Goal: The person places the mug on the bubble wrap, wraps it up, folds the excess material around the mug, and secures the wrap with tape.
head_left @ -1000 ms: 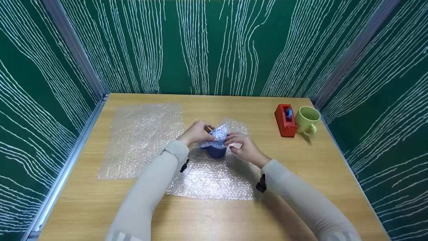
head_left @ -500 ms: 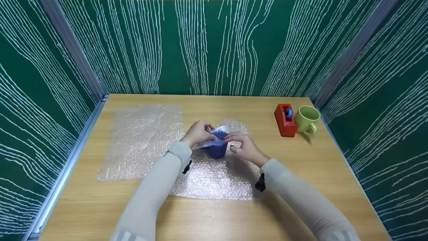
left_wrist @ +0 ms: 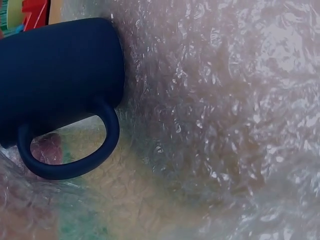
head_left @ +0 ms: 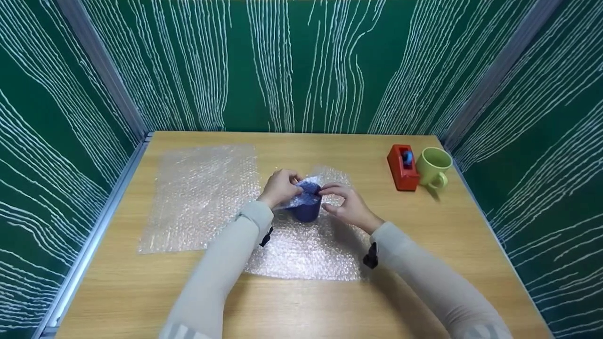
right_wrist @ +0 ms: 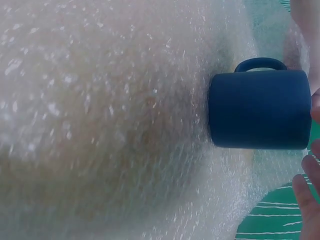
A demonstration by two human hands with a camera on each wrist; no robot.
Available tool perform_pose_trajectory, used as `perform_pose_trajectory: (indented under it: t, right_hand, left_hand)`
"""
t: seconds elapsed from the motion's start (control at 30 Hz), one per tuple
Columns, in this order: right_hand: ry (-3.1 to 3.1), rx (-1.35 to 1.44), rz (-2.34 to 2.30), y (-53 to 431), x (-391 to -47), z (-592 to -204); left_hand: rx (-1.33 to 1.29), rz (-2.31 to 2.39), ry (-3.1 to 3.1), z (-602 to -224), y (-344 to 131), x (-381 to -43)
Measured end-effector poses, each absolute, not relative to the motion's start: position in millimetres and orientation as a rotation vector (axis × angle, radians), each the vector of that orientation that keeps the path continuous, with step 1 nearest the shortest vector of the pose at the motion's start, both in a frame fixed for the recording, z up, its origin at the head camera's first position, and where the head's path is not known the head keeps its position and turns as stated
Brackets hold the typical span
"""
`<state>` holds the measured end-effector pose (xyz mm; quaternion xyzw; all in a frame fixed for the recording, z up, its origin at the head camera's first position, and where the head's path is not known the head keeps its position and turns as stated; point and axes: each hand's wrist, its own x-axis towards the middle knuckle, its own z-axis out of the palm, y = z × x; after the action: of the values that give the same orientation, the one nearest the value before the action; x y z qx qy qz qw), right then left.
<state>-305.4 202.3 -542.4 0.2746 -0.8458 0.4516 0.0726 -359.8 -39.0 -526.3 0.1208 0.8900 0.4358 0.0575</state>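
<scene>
A dark blue mug stands upright on a sheet of bubble wrap; its handle shows in the left wrist view. A flap of the wrap lies over part of the mug's mouth. My left hand pinches that flap at the mug's left rim. Beside the right rim is my right hand, index fingertip at the rim and thumb apart from the mug's side. In the right wrist view, loosely spread fingers appear near the mug's mouth, with nothing gripped.
Another bubble wrap sheet lies flat on the left of the wooden table. At the back right, a red tape dispenser with a blue roll stands next to a light green mug. Patterned green walls enclose the table's back and sides.
The flap has been lowered and drawn left across the mug's mouth by my left hand, showing more of the blue mug. My right fingers have eased slightly away to the right.
</scene>
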Motion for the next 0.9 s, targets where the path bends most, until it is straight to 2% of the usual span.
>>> perform_pose_trajectory:
  t: [0.4,0.9]
  right_hand:
    - [-2.728,0.850,1.227,229,-299,-540]
    - [-2.905,1.277,0.889,256,-290,-547]
  left_hand:
    - [0.381,1.251,2.776,-528,-37,-360]
    - [0.386,1.232,2.788,-533,-37,-365]
